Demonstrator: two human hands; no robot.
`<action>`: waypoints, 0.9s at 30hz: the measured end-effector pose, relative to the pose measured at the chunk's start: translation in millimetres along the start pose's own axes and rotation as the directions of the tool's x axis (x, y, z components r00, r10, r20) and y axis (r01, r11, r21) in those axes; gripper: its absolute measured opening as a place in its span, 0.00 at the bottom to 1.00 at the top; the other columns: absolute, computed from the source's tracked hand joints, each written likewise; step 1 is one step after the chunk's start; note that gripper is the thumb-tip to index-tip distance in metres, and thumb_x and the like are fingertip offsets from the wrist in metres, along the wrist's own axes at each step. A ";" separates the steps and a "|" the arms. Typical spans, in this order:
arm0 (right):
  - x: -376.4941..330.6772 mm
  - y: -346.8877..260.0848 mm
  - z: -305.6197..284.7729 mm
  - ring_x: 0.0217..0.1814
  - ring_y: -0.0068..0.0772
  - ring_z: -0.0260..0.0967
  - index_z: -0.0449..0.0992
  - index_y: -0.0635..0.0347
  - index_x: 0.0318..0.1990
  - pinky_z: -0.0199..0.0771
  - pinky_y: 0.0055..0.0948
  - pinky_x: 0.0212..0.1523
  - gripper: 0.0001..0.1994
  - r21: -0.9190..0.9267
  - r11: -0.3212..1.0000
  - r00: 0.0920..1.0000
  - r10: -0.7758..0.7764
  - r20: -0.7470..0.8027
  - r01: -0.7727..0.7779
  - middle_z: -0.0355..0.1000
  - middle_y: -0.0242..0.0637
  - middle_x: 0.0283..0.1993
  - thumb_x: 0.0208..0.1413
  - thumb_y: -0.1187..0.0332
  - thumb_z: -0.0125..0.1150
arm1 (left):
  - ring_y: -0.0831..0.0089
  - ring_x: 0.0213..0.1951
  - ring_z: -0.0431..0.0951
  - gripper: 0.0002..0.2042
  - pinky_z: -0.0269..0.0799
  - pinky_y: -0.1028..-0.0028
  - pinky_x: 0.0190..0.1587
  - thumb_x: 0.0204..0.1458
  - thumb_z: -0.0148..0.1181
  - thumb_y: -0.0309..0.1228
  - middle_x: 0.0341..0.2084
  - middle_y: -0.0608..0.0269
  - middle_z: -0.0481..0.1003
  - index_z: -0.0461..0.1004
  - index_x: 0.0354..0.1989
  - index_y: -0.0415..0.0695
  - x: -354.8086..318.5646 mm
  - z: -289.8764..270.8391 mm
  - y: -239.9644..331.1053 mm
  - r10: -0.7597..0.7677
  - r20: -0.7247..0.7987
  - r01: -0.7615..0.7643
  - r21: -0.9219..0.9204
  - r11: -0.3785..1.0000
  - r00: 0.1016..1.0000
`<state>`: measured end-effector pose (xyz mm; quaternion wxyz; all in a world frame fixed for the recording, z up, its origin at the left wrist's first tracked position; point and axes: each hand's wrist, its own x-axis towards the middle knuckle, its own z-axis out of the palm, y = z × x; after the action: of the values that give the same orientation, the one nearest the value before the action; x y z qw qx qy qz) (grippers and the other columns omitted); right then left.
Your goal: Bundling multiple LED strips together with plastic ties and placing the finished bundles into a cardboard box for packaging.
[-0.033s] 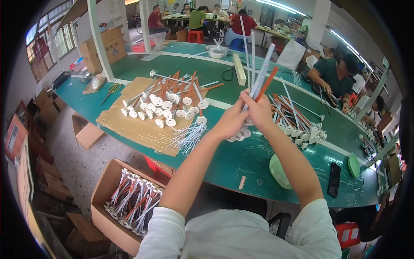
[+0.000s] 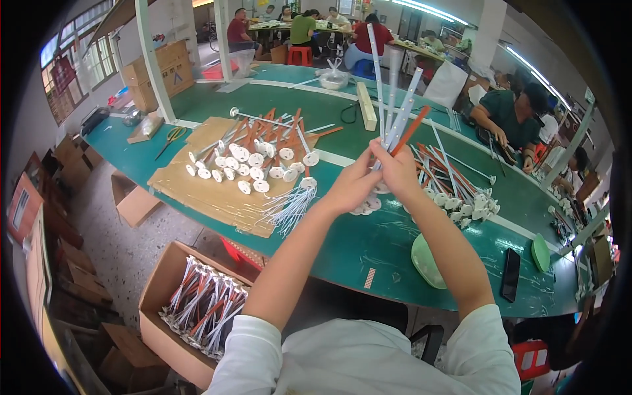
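Note:
Both my hands are raised over the green table [image 2: 368, 243] and grip one bundle of long white and orange sticks [image 2: 394, 112] that stands upright and fans out at the top. My left hand [image 2: 355, 186] holds the bundle's lower end from the left. My right hand [image 2: 395, 168] wraps it from the right. White round discs at the stick ends show just below my hands. A bunch of thin white ties [image 2: 289, 205] lies on the table left of my hands.
A cardboard sheet [image 2: 197, 184] carries a pile of sticks with white discs [image 2: 257, 155]. Another pile [image 2: 454, 187] lies to the right. A carton of finished bundles [image 2: 201, 306] stands on the floor. A green dish [image 2: 426, 262], a phone [image 2: 511, 274] and seated people are nearby.

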<state>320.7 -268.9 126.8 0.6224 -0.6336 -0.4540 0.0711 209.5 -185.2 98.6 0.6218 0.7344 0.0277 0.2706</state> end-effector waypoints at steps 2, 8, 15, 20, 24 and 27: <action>0.3 7.8 -4.6 0.32 0.27 0.72 0.78 0.66 0.35 0.70 0.28 0.34 0.11 -0.050 0.997 0.998 -0.054 -0.033 0.052 0.76 0.38 0.30 0.55 0.64 0.63 | 0.64 0.52 0.74 0.30 0.65 0.70 0.56 0.55 0.51 0.37 0.55 0.49 0.69 0.56 0.67 0.41 -4.0 -2.1 0.1 -0.043 -0.002 0.043 0.068 0.997 0.999; 26.2 -8.6 27.0 0.26 0.26 0.72 0.74 0.64 0.35 0.73 0.27 0.31 0.05 -0.003 0.990 0.985 0.138 0.102 -0.138 0.73 0.35 0.26 0.52 0.72 0.60 | 0.72 0.43 0.77 0.12 0.70 0.71 0.43 0.52 0.49 0.31 0.37 0.63 0.78 0.76 0.39 0.40 5.9 -111.6 -10.1 -0.087 -0.246 0.121 0.128 0.984 0.965; 44.6 39.2 53.0 0.16 0.19 0.59 0.71 0.58 0.33 0.61 0.24 0.18 0.06 0.105 0.924 0.928 0.361 0.090 -0.369 0.62 0.26 0.18 0.55 0.66 0.59 | 0.59 0.32 0.80 0.11 0.73 0.65 0.38 0.49 0.55 0.33 0.27 0.51 0.79 0.79 0.33 0.38 17.9 -214.5 -7.2 0.072 -0.483 0.345 0.715 0.608 0.873; 87.6 12.5 28.0 0.12 0.12 0.48 0.72 0.57 0.33 0.44 0.20 0.12 0.09 0.296 0.899 0.946 0.319 0.066 -0.324 0.54 0.19 0.15 0.61 0.62 0.57 | 0.52 0.40 0.79 0.12 0.74 0.59 0.44 0.49 0.55 0.29 0.34 0.48 0.79 0.78 0.42 0.48 36.4 -271.2 -6.4 -0.039 -0.395 0.392 0.918 -0.063 0.918; 87.1 -42.4 -0.6 0.12 0.09 0.45 0.71 0.59 0.34 0.41 0.17 0.12 0.09 0.482 0.848 0.971 0.239 0.024 -0.221 0.52 0.17 0.14 0.62 0.64 0.55 | 0.54 0.53 0.73 0.22 0.73 0.58 0.50 0.49 0.55 0.23 0.48 0.53 0.73 0.72 0.54 0.55 61.7 -331.7 -40.8 -0.125 -0.359 0.334 0.924 -0.184 0.925; 84.0 -51.3 -12.0 0.11 0.09 0.44 0.70 0.62 0.34 0.40 0.17 0.12 0.08 0.511 0.852 0.977 0.188 -0.102 -0.111 0.51 0.18 0.14 0.64 0.67 0.52 | 0.57 0.58 0.68 0.26 0.71 0.60 0.54 0.51 0.53 0.23 0.58 0.58 0.66 0.67 0.60 0.60 97.7 -348.0 -61.4 -0.275 -0.341 0.233 0.904 -0.357 0.899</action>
<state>352.2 -231.5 213.0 0.7905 -0.4864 -0.3215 0.1877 160.6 178.1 105.0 -0.1688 0.9064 0.3867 -0.0176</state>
